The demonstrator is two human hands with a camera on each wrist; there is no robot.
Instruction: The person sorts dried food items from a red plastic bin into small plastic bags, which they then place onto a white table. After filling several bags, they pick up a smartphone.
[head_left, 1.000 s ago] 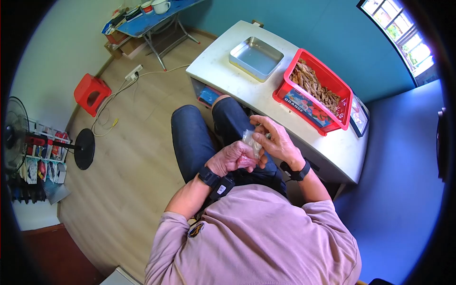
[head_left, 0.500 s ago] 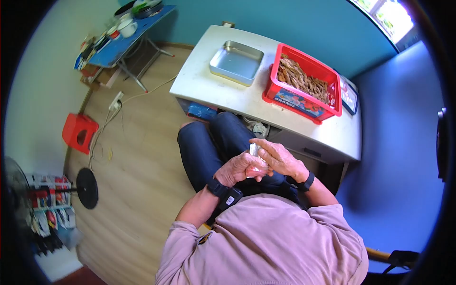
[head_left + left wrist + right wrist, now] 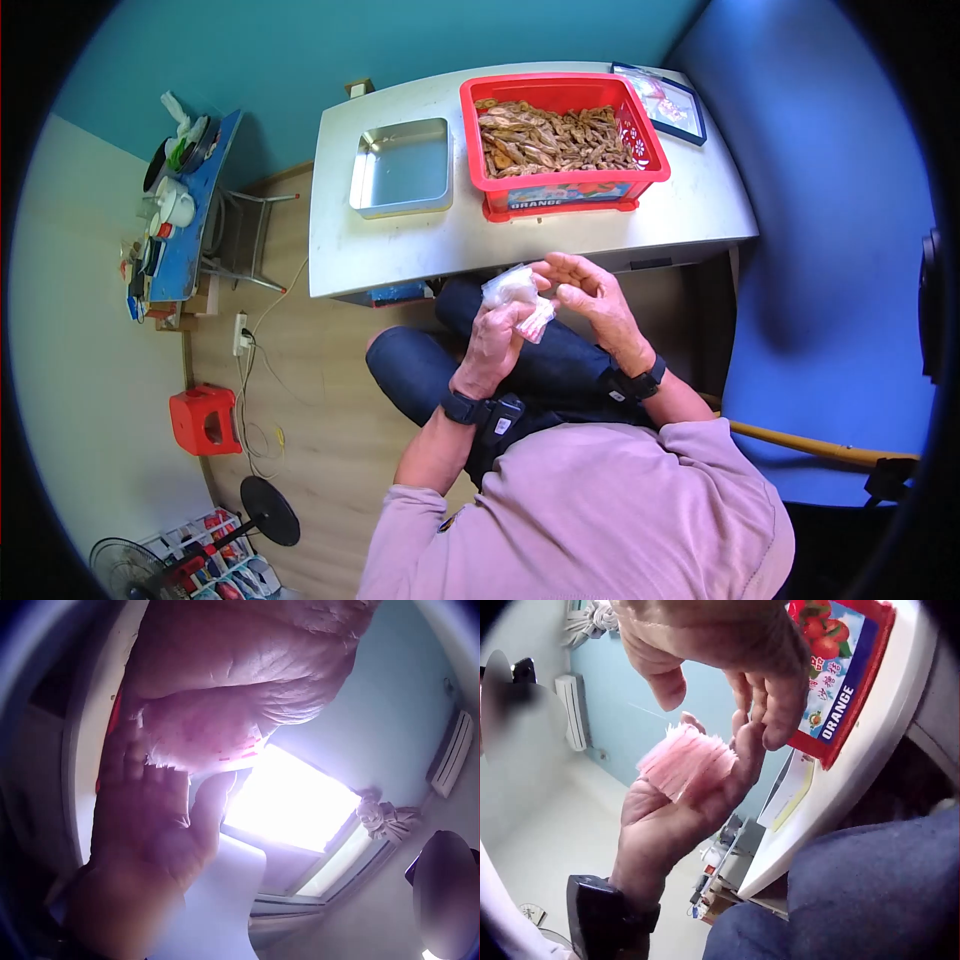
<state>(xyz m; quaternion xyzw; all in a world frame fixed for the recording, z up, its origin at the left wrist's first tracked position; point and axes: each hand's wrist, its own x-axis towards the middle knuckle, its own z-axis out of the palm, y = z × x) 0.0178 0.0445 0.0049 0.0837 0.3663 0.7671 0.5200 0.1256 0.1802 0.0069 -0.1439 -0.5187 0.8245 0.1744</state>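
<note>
My left hand [image 3: 492, 345] holds a small bundle of thin clear plastic [image 3: 512, 288] above my lap, its lower end showing pink streaks. In the right wrist view the pink, fringed edges of the bundle [image 3: 690, 761] stick up from the left palm, with the thumb along one side. My right hand [image 3: 598, 310] is just to the right of it, fingers slightly bent and thumb apart, fingertips close by the plastic. From the left wrist view, the bundle [image 3: 206, 735] shows below the left hand [image 3: 240, 660], with the right hand's fingers [image 3: 154, 784] right beside it.
On the white desk [image 3: 400, 250] ahead stand a red plastic basket [image 3: 648, 165] of brown dried strips, a shallow metal tray [image 3: 402, 165] and a framed picture [image 3: 670, 105]. Left on the floor are a red stool [image 3: 205, 420], a power strip [image 3: 241, 335] and a fan [image 3: 270, 510].
The head view has turned right toward the desk. My hands have come apart: the right palm lay against the plastic half a second ago, and the left hand has lifted the bundle more into view.
</note>
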